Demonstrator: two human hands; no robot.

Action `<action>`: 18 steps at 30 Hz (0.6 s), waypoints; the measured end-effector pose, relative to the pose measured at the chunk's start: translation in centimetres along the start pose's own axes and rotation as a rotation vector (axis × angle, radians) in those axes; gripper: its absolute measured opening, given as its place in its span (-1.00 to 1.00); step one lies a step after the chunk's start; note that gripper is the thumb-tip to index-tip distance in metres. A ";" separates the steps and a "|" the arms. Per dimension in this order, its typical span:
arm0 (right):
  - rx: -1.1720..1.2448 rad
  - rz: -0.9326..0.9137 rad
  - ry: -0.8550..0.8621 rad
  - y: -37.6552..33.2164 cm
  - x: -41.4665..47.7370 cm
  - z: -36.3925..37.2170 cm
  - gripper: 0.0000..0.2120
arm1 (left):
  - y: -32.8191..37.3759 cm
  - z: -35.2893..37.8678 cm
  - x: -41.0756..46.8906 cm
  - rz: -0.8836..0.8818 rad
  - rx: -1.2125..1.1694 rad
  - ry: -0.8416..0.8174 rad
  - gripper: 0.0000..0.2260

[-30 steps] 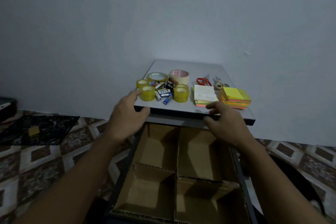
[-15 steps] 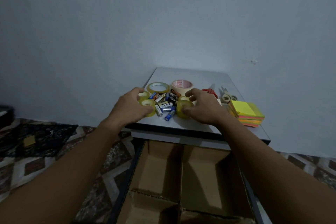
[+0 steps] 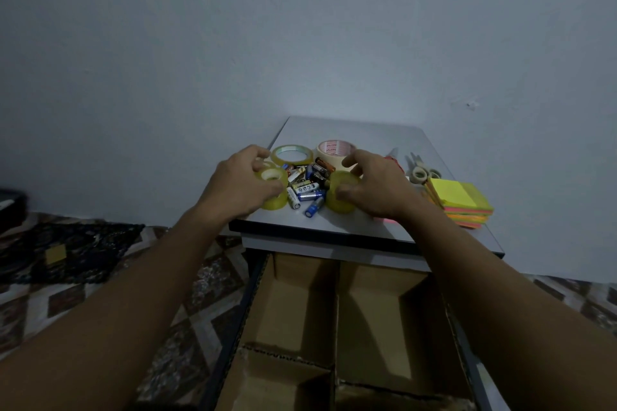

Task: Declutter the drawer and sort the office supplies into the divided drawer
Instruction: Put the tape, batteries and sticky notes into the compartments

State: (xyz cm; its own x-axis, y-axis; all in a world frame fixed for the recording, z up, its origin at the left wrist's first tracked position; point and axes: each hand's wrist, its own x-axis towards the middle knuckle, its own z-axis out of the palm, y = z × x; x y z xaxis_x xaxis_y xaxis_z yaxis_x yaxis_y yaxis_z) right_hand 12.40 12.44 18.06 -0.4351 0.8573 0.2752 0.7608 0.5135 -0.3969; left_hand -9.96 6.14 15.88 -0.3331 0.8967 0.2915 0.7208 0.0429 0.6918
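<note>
We are counting four tape rolls in sight: two small yellow ones [image 3: 275, 192] [image 3: 342, 195], one flat clear ring [image 3: 291, 154], one wide roll [image 3: 334, 150]. We are also seeing two hands [image 3: 238, 185] [image 3: 377, 188], one sticky-note stack [image 3: 462, 203] and roughly nine batteries [image 3: 305, 188] (heaped, so uncertain).

Both your bare forearms reach forward from the bottom corners of the view and converge toward the middle. Your left hand [image 3: 241, 184] is turned palm-down, knuckles toward you, with its fingers [image 3: 258, 152] curled over and its thumb tucked underneath, closed around a small yellow-tinted roll of clear tape [image 3: 274, 188]. Your right hand [image 3: 374, 188] mirrors it, wrist slightly bent, index finger arched above and thumb pressed against the near face of a second small yellow-tinted tape roll [image 3: 342, 193], gripping it. The two hands sit level with each other, apart.
</note>
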 end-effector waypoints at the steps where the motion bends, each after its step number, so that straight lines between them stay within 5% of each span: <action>1: 0.009 0.001 0.013 0.0 -0.1 -0.2 -0.48 | 0.3 -0.2 0.0 0.010 -0.007 0.002 -0.45; 18: 0.072 0.025 0.105 2.1 -8.7 -3.6 -0.60 | 4.3 1.4 -7.9 0.128 -0.091 -0.092 -0.62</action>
State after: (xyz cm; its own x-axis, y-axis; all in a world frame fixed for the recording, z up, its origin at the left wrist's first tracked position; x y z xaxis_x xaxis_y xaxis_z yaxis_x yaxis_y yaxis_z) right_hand 19.56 5.93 17.97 -0.3611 0.8630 0.3533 0.7325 0.4969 -0.4653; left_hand -3.40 -0.13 15.62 -0.1823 0.9288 0.3225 0.6947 -0.1104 0.7107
